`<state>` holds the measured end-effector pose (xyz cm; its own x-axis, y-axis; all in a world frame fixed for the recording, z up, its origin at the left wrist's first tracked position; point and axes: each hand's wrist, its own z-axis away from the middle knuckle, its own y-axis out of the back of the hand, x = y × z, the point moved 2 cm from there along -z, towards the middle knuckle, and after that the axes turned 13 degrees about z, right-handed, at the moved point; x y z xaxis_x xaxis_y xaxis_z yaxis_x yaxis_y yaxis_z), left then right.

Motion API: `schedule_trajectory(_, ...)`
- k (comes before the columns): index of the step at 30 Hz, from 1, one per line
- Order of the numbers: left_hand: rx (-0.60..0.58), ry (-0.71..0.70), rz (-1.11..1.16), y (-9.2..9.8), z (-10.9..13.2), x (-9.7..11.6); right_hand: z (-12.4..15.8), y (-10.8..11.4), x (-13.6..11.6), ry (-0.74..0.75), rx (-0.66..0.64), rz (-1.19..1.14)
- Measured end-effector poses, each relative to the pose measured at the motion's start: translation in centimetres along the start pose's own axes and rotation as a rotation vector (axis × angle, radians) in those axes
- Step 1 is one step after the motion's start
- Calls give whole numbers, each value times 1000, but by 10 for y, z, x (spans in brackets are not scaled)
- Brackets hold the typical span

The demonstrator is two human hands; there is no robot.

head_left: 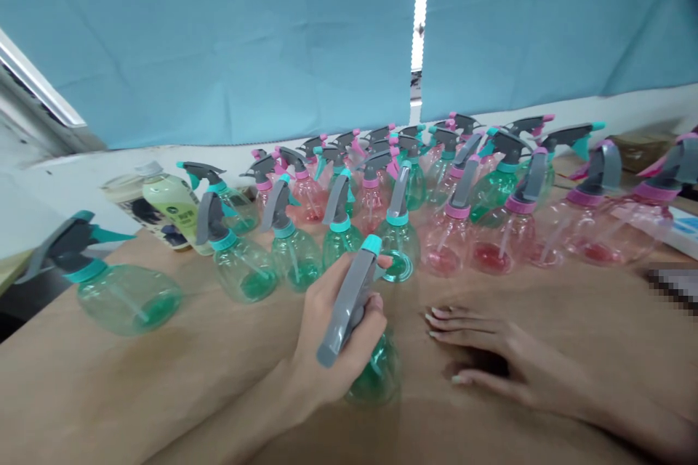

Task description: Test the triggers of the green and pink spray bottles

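My left hand (332, 334) is wrapped round the grey and teal trigger head of a green spray bottle (376, 370) that stands on the brown table (163, 385) in front of me. The bottle's clear green body shows below my fingers. My right hand (480, 349) lies flat on the table just right of that bottle, fingers stretched out toward it, holding nothing. Behind both hands stand several rows of spray bottles: green ones with teal collars (294, 251) to the left and pink ones with pink collars (494, 232) to the right.
One green spray bottle (123, 294) stands apart at the far left of the table. A pale yellow-green drink bottle (174, 207) stands behind the rows at the left. A blue curtain (245, 36) hangs behind. A blurred patch (673, 283) sits at the right edge.
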<state>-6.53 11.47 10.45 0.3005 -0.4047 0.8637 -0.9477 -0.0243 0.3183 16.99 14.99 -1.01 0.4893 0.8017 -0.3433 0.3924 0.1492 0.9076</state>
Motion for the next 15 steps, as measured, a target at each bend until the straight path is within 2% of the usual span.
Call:
schedule_trajectory(6,-2,75,46,11,3,-1,1,0,-3,-24,12,12)
schedule_trajectory(11,-10,12,17,18,8,-3,0,1,-8,-40,14,46)
schedule_trajectory(15,-70,-72,-14,27,12,-3,1,-2,-9,-51,47,48)
